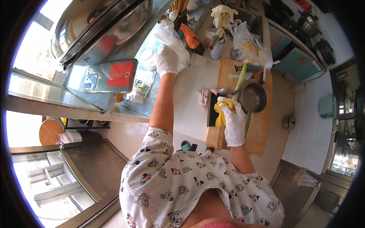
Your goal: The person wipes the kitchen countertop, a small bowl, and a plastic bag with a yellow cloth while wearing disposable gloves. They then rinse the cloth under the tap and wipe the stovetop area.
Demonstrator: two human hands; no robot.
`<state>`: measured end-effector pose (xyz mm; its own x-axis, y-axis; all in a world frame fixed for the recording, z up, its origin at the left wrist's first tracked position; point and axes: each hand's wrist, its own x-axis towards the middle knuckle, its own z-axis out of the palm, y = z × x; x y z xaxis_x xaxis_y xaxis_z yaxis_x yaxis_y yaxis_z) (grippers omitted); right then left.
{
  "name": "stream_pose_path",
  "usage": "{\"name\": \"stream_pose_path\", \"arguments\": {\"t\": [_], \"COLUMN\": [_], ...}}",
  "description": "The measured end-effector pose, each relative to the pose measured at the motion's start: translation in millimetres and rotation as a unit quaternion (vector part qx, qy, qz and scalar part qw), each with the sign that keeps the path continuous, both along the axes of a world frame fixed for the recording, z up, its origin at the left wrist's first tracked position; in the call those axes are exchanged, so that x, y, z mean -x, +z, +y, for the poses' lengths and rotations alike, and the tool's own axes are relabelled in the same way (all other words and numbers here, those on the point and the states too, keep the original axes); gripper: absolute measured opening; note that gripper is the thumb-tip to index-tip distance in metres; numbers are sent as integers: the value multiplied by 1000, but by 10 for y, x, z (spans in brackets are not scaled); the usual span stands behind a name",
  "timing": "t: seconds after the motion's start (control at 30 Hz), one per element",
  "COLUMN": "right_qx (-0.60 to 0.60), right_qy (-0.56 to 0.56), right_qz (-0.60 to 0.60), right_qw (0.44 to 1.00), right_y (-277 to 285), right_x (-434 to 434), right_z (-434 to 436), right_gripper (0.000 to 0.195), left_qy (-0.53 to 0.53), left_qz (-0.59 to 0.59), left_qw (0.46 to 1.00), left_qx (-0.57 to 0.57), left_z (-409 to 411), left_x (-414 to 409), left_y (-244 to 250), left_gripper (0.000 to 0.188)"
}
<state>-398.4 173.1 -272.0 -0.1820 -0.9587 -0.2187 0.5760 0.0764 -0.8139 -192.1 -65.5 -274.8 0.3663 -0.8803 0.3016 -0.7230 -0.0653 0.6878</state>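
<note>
White gloves cover both hands. My left hand [167, 60] reaches to the ledge at upper left and is closed on a crumpled clear plastic bag [174, 40], beside a glass jar [148, 54]. My right hand [233, 122] grips a yellow cloth [223, 112] over the cleaver blade [212, 111], whose wooden handle [214, 138] points towards me. Just right of that hand, a small metal saucepan [254, 97] stands on the wooden cutting board [261, 136]. A green stalk [241, 79] and a metal spoon [226, 92] lie above the cloth. A pink-white rag [203, 98] sits left of the blade.
A phone in a clear case [109, 76] and a printed food packet [142, 84] are at left. Beyond the board are plastic bags [248, 45], a metal can [216, 51] and the sink [252, 21]. An orange packet [189, 37] stands near the left hand. A kettle [290, 121] is at right.
</note>
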Motion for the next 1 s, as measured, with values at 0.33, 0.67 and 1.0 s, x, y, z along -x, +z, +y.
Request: {"name": "stream_pose_path", "arguments": {"t": [0.33,0.67,1.0], "right_qx": [1,-18,50], "right_qy": [-11,-17,-95], "right_qz": [-8,14,162], "right_qw": [1000,1000,981], "right_y": [-24,-300,-719], "right_x": [-43,29,223], "right_z": [-7,-26,87], "right_gripper": [19,20,17], "left_qy": [-25,-177,-324], "left_qz": [-161,35,323], "left_qw": [986,982,880], "left_qx": [-19,-46,-127], "left_z": [-113,1017,1792], "left_x": [-244,117,379], "left_y": [143,220,-463], "left_gripper": [94,45,16]}}
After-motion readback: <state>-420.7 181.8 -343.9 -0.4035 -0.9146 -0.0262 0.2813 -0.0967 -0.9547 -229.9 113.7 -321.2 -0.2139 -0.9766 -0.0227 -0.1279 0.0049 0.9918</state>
